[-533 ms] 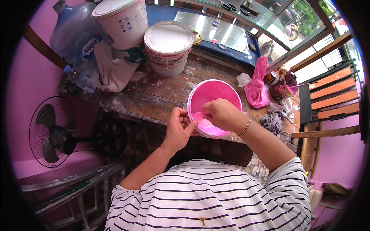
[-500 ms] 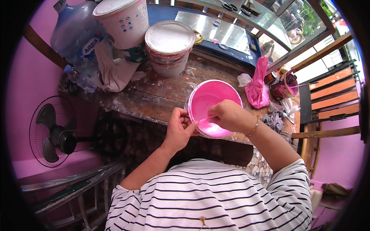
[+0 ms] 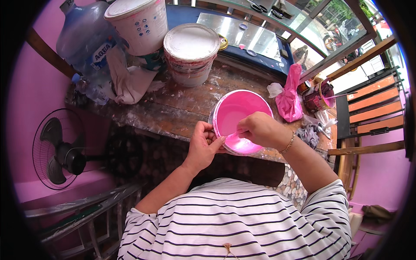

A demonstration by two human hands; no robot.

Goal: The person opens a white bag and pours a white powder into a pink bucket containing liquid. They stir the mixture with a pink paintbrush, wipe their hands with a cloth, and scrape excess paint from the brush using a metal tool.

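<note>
A white-rimmed bucket [image 3: 241, 92] stands tilted toward me at the front edge of the worktable, its inner wall coated pink. Glossy pink paint [image 3: 239, 147] lies low in it, on the side nearest me. My left hand [image 3: 204, 145] is closed on the bucket's left rim, thumb over the edge. Over the opening, my right hand [image 3: 262, 131] pinches a thin piece coated in pink paint [image 3: 233, 134]. Most of that piece is hidden by the fingers, so its kind does not show.
Behind stand a lidded paint bucket [image 3: 190, 52], another white bucket [image 3: 141, 26] and a large water jug [image 3: 82, 34]. A pink plastic bag [image 3: 290, 99], a paint-smeared can [image 3: 318, 96] and grey rags [image 3: 308, 135] sit right. A fan [image 3: 65, 151] and ladder [image 3: 93, 216] are left.
My right hand has shifted slightly right inside the bucket's opening, and more of the pink-coated piece shows by its fingertips. My left hand keeps its hold on the rim.
</note>
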